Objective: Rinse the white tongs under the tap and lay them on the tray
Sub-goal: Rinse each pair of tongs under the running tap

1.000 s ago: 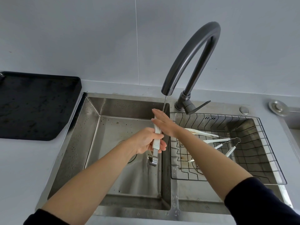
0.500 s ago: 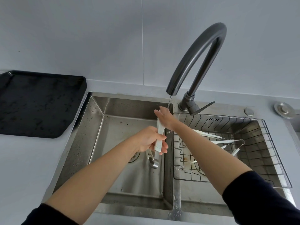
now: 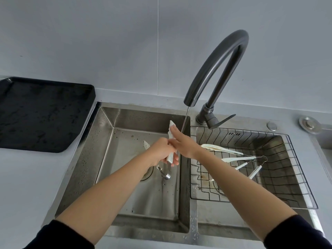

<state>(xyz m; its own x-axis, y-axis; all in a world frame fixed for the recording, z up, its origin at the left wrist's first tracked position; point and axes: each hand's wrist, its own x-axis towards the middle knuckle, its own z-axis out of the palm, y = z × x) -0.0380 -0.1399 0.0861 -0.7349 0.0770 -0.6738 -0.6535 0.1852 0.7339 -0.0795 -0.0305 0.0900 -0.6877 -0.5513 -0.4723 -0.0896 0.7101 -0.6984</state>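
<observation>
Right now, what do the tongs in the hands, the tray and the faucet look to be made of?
Tongs: matte white tips, probably silicone or plastic, over a shiny metal spring end, likely steel. Tray: flat black with a raised rim and water spots; coated metal or plastic, I cannot tell which. Faucet: dark grey brushed metal with a soft sheen.

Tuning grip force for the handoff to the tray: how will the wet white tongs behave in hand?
Likely slippery: the white tongs sit beside the running stream, held by the left hand and right hand. Probably springy, since two tips splay apart. Likely light, with thin arms and a small metal loop.
</observation>
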